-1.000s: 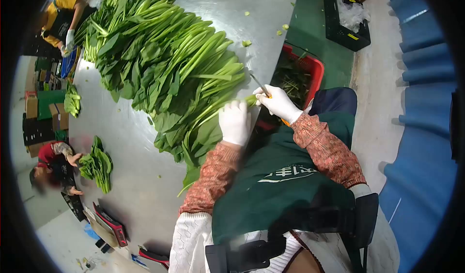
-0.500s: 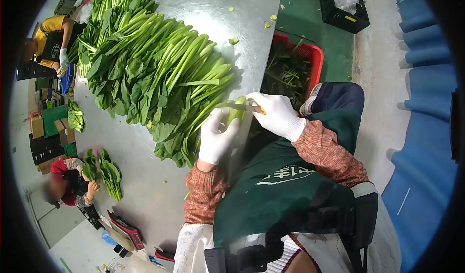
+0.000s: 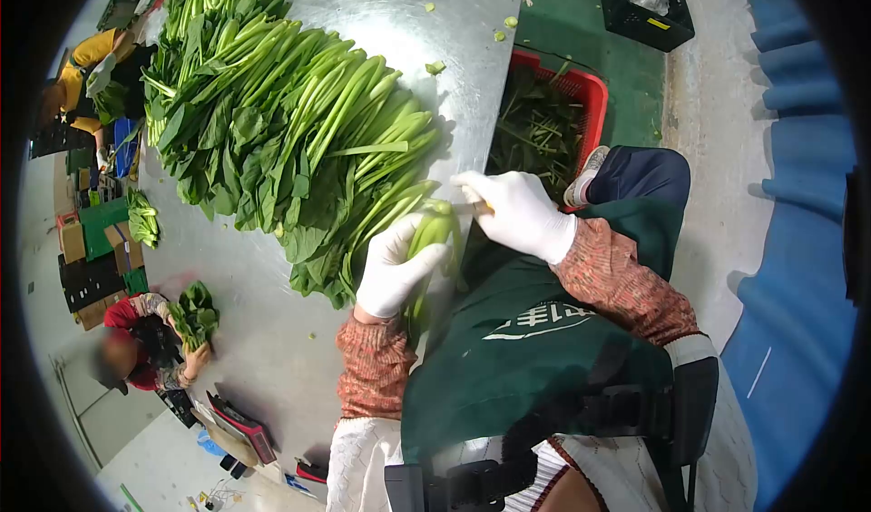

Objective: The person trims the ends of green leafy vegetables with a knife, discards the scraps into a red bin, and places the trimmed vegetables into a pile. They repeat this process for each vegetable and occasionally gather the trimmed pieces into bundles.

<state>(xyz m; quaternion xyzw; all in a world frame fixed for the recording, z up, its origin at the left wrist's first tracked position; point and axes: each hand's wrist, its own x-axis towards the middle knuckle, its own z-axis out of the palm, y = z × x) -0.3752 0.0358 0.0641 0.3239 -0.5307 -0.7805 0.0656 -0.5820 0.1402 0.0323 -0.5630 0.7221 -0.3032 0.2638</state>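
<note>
My left hand (image 3: 397,265), in a white glove, is closed round a bunch of leafy greens (image 3: 430,238), with the pale stem end up and the leaves hanging toward my apron. My right hand (image 3: 519,211), also gloved, grips a small knife (image 3: 464,209) by its orange handle, its blade beside the stem end. Just left of my hands, a long pile of leafy greens (image 3: 299,122) covers much of the metal table (image 3: 426,8), stems facing right.
A red basket (image 3: 594,103) with leaf scraps stands beyond the table's right edge. A black crate (image 3: 640,17) lies farther off. Two co-workers (image 3: 136,349) (image 3: 86,58) handle greens at the left. A small bunch (image 3: 141,218) rests near the far edge.
The bunch in my left hand now shows its stem end and hanging leaves. My left hand has shifted slightly left and down. Both co-workers have lifted greens.
</note>
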